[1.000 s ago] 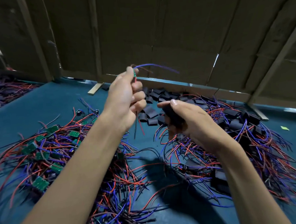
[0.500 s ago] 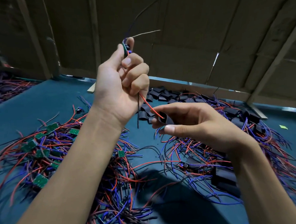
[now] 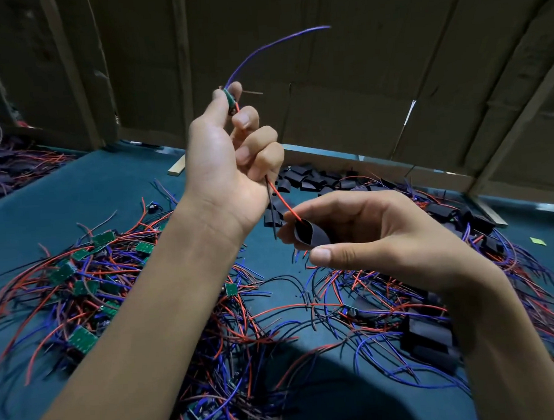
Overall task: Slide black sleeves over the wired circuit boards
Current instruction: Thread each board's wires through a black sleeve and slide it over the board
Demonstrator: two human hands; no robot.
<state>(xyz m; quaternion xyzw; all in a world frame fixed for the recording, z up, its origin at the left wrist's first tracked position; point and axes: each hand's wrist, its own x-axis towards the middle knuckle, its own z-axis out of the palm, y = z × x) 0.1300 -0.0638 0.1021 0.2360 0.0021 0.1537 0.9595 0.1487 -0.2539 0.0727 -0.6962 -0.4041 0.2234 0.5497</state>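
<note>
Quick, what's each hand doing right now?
Left hand: pinching a small green circuit board.
Right hand: holding a black tubular sleeve.

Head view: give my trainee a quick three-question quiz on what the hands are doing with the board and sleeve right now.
1. True or false: the red wire already enters the mouth of the black sleeve.
2. Which hand pinches the green circuit board? A) left hand B) right hand
3. Fill in: the wire arcing up from the board is ____.

Key: 1 true; 2 A; 3 blue.
</note>
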